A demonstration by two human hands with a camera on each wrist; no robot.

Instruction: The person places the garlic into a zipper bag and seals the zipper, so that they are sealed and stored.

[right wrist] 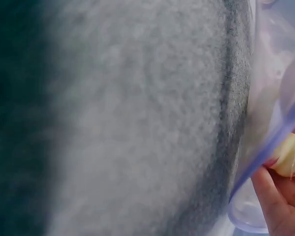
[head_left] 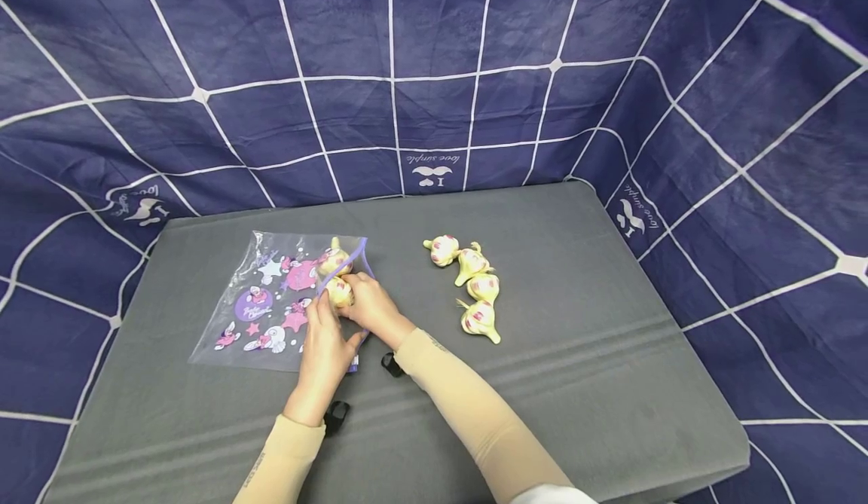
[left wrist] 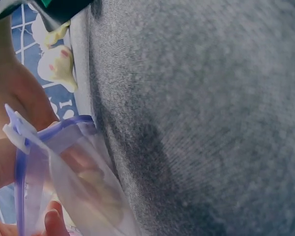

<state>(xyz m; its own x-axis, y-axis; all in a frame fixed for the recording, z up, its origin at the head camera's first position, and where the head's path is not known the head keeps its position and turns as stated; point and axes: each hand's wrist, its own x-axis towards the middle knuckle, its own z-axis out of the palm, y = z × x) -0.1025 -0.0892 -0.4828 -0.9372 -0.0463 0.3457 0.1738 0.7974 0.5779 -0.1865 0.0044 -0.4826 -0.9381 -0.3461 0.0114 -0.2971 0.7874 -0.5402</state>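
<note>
Evidently the step in hand is feeding the held bulb (head_left: 341,291) through the mouth of the bag (head_left: 279,304); next probably calls for easing it past the zip (head_left: 358,252) and loosening the right fingers. The right hand (head_left: 371,306) curls its fingers round that bulb; the left hand (head_left: 324,342), fingers bent, appears to pinch the bag's edge. An inner bulb (head_left: 332,262) lies inside; four bulbs (head_left: 484,288) sit apart, rightward, on grey, fuzzy cloth (head_left: 597,293). Clear, limp film carries pink stars; the bulbs are rounded, pale yellow, pink-streaked, stubby-stalked
</note>
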